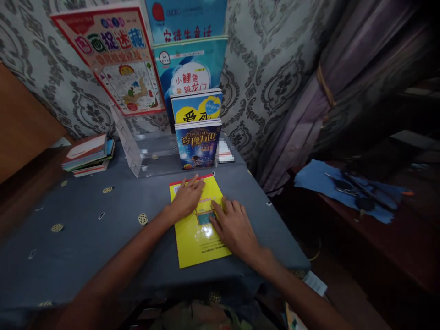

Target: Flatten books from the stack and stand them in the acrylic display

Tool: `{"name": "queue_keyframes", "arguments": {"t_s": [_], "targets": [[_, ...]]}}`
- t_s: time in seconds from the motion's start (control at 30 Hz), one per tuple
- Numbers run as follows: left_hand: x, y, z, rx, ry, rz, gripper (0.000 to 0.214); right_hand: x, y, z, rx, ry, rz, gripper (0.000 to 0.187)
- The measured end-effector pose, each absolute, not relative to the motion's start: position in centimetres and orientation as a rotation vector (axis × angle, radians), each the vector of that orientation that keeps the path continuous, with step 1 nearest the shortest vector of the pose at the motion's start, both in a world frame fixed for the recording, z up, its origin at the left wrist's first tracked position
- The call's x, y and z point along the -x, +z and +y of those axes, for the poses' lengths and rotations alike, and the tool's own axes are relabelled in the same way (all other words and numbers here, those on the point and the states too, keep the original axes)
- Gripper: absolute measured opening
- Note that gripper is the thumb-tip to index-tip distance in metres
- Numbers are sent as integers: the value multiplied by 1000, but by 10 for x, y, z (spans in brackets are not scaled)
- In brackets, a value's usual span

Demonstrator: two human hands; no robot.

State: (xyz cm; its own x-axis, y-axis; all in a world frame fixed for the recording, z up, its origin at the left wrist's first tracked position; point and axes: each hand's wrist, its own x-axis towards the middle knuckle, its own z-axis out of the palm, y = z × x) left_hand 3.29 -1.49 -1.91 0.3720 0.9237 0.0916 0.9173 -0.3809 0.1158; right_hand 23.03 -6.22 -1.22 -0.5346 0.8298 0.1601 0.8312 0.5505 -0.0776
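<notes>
A yellow book point(192, 247) with a red top edge lies flat on the cloth-covered table, close to its front edge. My left hand point(187, 197) rests on the upper part of the cover, its fingers stretched toward the far edge. Over the right side lies my right hand point(237, 227), with fingers spread and thumb reaching toward the middle. Both hands cover parts of the print. Just beyond the yellow book, a dark blue book point(198, 146) stands at the front of a clear stepped display rack point(135, 162).
More books stand in the rack, among them a teal book point(192, 68) and a red-bordered book point(118, 64). A small pile of books point(90, 156) lies at the left. On the right, a lower dark surface holds a blue cloth point(316, 178) with tools on it.
</notes>
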Motion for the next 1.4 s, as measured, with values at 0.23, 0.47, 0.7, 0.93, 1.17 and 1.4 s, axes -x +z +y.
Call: {"name": "queue_keyframes", "arguments": {"t_s": [0.23,0.47,0.7,0.93,1.17,1.4], "targets": [[-29,-24,-6,-2522,231,1664,44,-228,-34,-68,1324,-31,-2452,40],[-29,-26,-9,-2510,337,1640,45,-230,-38,-66,1279,20,-2469,41],[10,-22,-39,-2472,395,1915,37,-237,-30,-62,1248,86,-2525,43],[31,-19,-54,-2390,465,2065,34,-198,-9,-32,971,353,-2613,48],[30,-24,-51,-2387,561,2033,29,-133,-13,6,705,530,-2698,65],[34,-26,-49,-2419,543,2019,26,-124,-16,15,689,449,-2740,61]]}}
